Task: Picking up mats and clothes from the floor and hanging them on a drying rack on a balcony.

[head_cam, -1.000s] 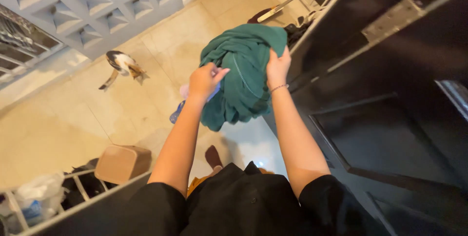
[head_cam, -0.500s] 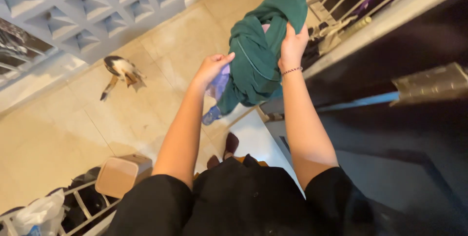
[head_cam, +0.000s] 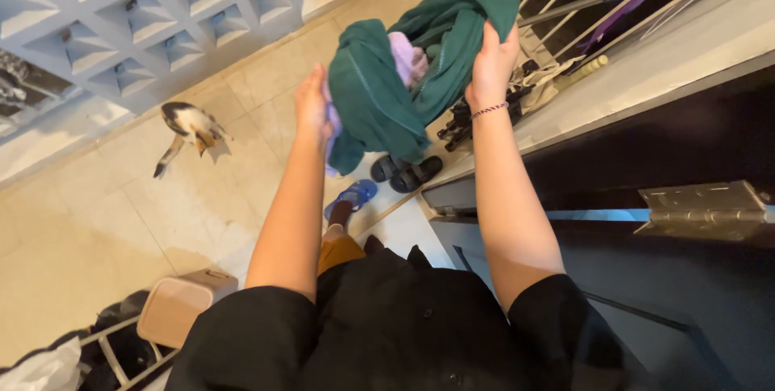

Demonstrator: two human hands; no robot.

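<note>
I hold a bundle of dark green cloth [head_cam: 387, 92] up in front of me with both hands. A pale lilac piece of cloth [head_cam: 406, 56] is tucked into its folds. My left hand [head_cam: 311, 104] presses the bundle's left side, fingers extended behind the fabric. My right hand [head_cam: 492, 60] grips the right side near the top; a thin red thread circles that wrist. Both forearms reach out from my black sleeves.
A cat [head_cam: 192, 129] stands on the beige tiled floor at the left. Black sandals [head_cam: 408, 171] and a blue slipper [head_cam: 353, 196] lie below the bundle. A dark door with a metal hinge [head_cam: 706, 207] fills the right. A beige bin [head_cam: 184, 302] and a white rack [head_cam: 109, 351] sit lower left.
The view has swung so the door sits further right and the railing shows. My hands have lifted and spread the green bundle, and the lilac cloth shows inside it.
</note>
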